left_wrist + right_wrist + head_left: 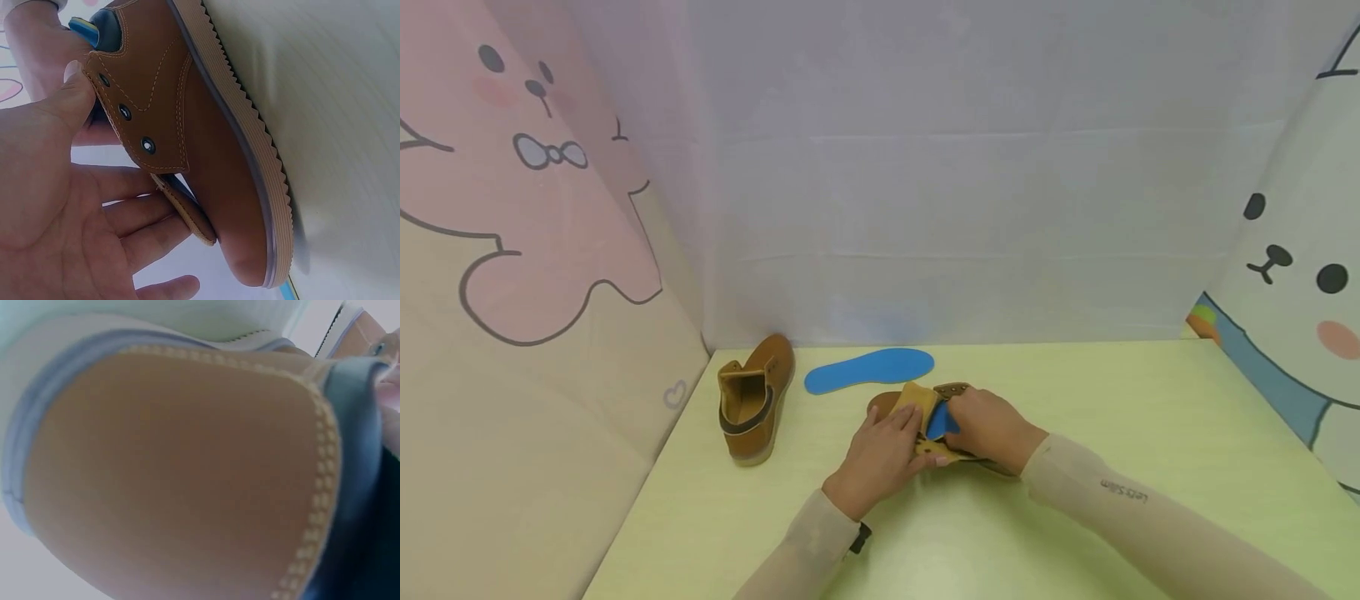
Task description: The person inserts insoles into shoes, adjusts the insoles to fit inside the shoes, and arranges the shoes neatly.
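We see a tan-brown leather lace-up shoe with a ribbed pale sole (206,144) on the pale yellow tabletop (1150,400), near mid-table, its toe turned leftward and slightly to the back. Our left hand (880,454) is fairly wide, its fingers spread along the soft yellow-tan tongue (917,402) and its thumb pressed to the edge of the eyelet flap (134,131). Our right hand (992,425) is narrow, fingers bent round a blue flat insole (937,421) in the shoe's opening; its fingertips are hidden. In the left wrist view, a blue, yellow-edged end sticks out above the dark heel collar (107,30).

A loose blue foam insole (868,371) lies lengthwise behind the shoe, apart from it, close to the back edge. The matching brown shoe (756,404) stands farther left, near the left edge, its toe reaching the back edge by the grey-white cloth wall (962,167). We have a strip of tabletop between the two shoes, and a broader stretch from our right hand to the right edge, beside the bear-printed wall (1277,333).
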Motion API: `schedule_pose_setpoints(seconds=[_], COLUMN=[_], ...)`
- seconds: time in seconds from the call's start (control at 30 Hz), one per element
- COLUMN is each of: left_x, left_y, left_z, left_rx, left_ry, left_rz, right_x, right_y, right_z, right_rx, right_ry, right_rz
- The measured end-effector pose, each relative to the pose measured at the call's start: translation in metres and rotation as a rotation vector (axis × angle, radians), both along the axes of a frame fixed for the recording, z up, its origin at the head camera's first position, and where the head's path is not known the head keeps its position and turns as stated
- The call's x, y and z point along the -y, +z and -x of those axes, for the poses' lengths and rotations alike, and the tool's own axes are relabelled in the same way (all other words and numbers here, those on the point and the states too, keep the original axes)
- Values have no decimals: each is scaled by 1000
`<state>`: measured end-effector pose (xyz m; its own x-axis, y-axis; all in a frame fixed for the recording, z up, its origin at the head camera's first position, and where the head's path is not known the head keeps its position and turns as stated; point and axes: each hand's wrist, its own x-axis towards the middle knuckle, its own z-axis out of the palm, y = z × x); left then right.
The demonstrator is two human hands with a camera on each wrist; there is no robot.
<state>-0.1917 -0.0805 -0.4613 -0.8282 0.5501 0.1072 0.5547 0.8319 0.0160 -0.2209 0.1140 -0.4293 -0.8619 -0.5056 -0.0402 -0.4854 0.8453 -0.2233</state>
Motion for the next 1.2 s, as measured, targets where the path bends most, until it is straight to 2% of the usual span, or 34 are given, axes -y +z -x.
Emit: schedule_pose_setpoints(seconds=[0.23,0.93,1.2], left_x=[0,-1,-1], left_y=[0,3,2], left_z=[1,2,2], left_rx=[13,22,6], left_ry=[5,-7,-5], left_rz=[-3,-8,7], right_x=[0,3,3], right_y=[-7,-14,-12], right_z=[4,11,11], right_rx=[-38,-24,-33], right_ry=[47,77,77], right_rz=[33,82,88])
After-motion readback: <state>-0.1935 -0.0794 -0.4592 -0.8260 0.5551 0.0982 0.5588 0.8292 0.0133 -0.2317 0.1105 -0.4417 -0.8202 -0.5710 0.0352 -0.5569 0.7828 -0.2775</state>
